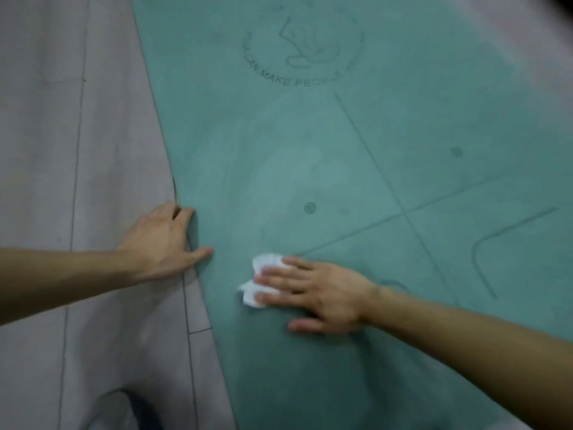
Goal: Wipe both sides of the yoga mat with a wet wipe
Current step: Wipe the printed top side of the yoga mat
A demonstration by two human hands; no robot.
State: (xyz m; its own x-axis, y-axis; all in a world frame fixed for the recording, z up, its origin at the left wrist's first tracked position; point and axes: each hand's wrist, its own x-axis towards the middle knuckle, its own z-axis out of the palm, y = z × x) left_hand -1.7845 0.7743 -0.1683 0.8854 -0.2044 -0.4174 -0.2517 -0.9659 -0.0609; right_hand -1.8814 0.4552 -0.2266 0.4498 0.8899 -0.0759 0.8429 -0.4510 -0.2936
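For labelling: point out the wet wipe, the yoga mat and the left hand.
wet wipe (252, 294), head view, crumpled lower corner.
yoga mat (310, 135), head view, bare green surface.
left hand (161, 240), head view, back of hand.

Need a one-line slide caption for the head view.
Right hand presses a white wipe onto the teal yoga mat; left hand holds its edge.

Yoga mat: teal green, matte; darker thin alignment lines crossing diagonally, two small dark dots, one curved rounded-corner line at right. Circular emblem near top: dark outline figure ringed by dark capital lettering, partly blurred. Paler, hazy patch at mat centre. Wet wipe: white, crumpled. Floor: pale grey planks, faint grain, thin dark seams.
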